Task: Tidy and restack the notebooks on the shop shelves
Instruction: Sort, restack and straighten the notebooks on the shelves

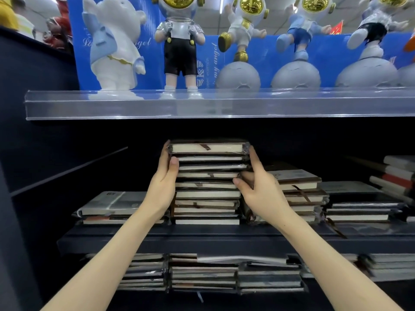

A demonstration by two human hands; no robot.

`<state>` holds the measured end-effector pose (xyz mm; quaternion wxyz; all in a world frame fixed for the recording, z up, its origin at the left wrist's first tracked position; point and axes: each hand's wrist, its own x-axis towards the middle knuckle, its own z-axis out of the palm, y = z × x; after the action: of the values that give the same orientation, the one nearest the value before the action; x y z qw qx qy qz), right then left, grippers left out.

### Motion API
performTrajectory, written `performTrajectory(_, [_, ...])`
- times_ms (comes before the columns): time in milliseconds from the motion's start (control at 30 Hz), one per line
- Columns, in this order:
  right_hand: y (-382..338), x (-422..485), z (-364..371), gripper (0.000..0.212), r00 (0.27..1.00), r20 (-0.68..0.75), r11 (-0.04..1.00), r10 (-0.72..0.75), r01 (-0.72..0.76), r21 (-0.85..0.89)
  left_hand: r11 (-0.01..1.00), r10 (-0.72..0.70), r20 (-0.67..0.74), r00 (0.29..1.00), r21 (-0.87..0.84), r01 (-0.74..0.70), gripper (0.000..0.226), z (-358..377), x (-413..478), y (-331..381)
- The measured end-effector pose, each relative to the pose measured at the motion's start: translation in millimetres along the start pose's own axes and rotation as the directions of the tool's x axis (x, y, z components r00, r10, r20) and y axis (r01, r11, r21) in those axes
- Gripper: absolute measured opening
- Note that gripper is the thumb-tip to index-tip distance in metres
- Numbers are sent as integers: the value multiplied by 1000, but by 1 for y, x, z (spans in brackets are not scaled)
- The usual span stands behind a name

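A tall stack of shrink-wrapped notebooks [207, 195] with dark covers and brown ribbon markers stands in the middle of the dark middle shelf [202, 240]. My left hand [162, 187] holds the stack's left side, fingers running up the side and thumb on the front. On the stack's right side my right hand [260, 189] holds it the same way, its thumb against the front page edges about halfway up. The top notebook sits slightly wider than those under it.
A low pile of notebooks [116, 207] lies left of the stack; more piles [298, 194] [357, 209] lie right, with leaning ones [397, 176] far right. The lower shelf holds notebook rows [202, 274]. Above, figurines [179, 48] stand behind a clear rail [202, 104].
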<state>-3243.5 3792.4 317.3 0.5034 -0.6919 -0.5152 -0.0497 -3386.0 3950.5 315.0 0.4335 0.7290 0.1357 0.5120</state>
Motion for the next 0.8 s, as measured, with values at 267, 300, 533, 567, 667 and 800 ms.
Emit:
performTrajectory(267, [0,-1,0,76,1000,18,998,-22,23,-51,990,85,-20,996,119,-82,52,0,-4,3])
performTrajectory(300, [0,-2,1,76,1000,17,997,-26,27,-69,987,95,-26,995,133,-90,51,0,-5,4])
performTrajectory(533, [-3,-7,2,74,993,-3,977,-118,116,-182,975,115,-50,992,196,-104,53,-5,-2,-2])
performTrajectory(567, [-3,-6,2,73,993,-6,976,-117,114,-185,975,115,-48,992,197,-104,54,-6,-2,-3])
performTrajectory(667, [-5,-5,-4,70,994,-31,979,-104,97,-179,978,98,-54,994,188,-86,52,-5,-3,-1])
performTrajectory(800, [-7,-1,-10,61,983,-137,973,-118,87,-216,991,39,-71,997,133,-29,57,-5,-3,5])
